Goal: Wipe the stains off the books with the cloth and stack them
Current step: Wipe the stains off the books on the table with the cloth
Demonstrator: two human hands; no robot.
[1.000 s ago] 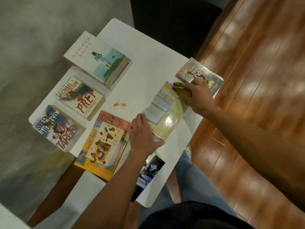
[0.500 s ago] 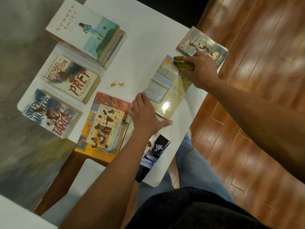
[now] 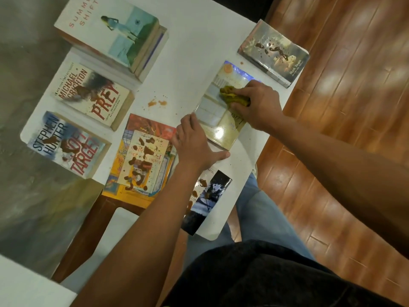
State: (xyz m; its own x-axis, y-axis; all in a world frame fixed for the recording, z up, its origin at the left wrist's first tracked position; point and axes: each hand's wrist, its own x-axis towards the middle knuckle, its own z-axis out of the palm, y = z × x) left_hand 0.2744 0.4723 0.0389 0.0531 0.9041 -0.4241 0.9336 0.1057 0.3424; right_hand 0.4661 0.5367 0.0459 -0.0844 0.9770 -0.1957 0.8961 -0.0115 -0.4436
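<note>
A glossy pale-yellow book (image 3: 218, 120) lies on the white table (image 3: 188, 52). My right hand (image 3: 259, 105) grips a crumpled yellow-green cloth (image 3: 232, 96) and presses it on the book's cover. My left hand (image 3: 194, 145) holds the book's near left corner, thumb stretched along its near edge. Brown stains mark the Mark Twain book (image 3: 274, 53) at the far right, the Prey book (image 3: 93, 94), the Soft Target book (image 3: 66, 145), the orange book pile (image 3: 141, 160) and a dark book (image 3: 205, 196) under my left forearm.
A stack topped by Summer Shift (image 3: 110, 34) stands at the far left. Brown spots (image 3: 157, 103) dot the table's middle. The table's right edge borders a wooden floor (image 3: 354, 85); a grey floor (image 3: 22, 63) lies to the left. My knees sit below the near edge.
My right hand has slid the cloth from the book's far corner toward its middle. My left hand keeps holding the book. The view has shifted nearer to the table.
</note>
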